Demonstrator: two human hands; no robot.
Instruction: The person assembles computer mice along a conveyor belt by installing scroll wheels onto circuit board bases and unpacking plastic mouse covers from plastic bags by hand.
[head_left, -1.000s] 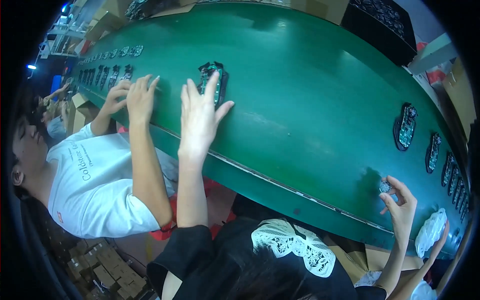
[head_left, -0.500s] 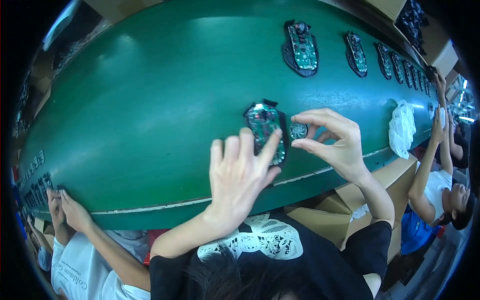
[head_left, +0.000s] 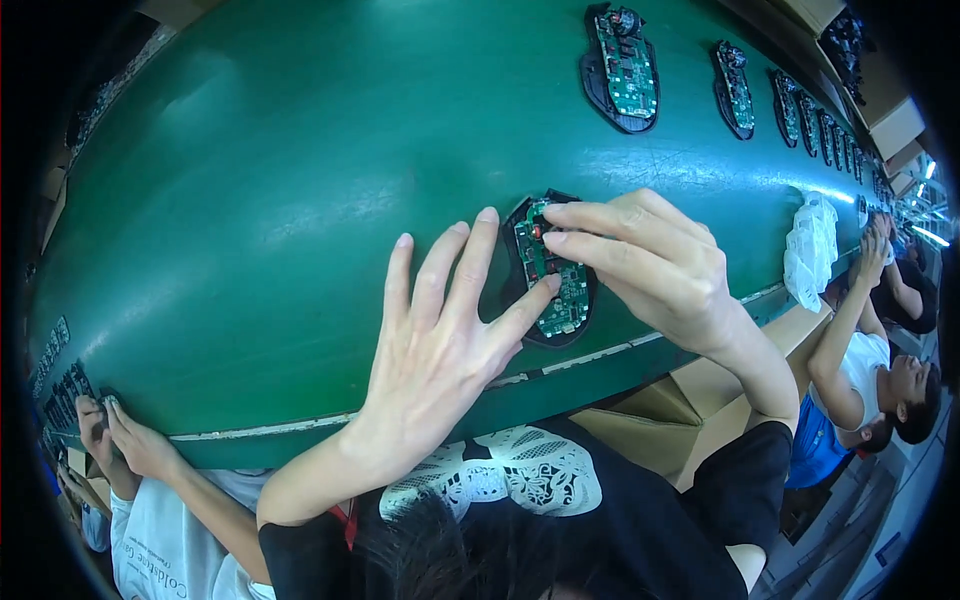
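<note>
A black mouse base with a green circuit board lies on the green belt near its front edge. My left hand rests flat on the belt with its fingers spread and its thumb tip against the board's left side. My right hand reaches in from the right. Its index and middle fingertips press on the upper end of the board. Its thumb and whatever is under the fingertips are hidden.
Further mouse bases with boards lie in a row along the belt's far side. A white plastic bag sits at the right edge. One co-worker works at the right. Another person's hands rest at the lower left.
My view swung from the left stretch of belt to this base. Half a second ago my right hand pinched a small round part beside the board; its fingertips are now down on the board.
</note>
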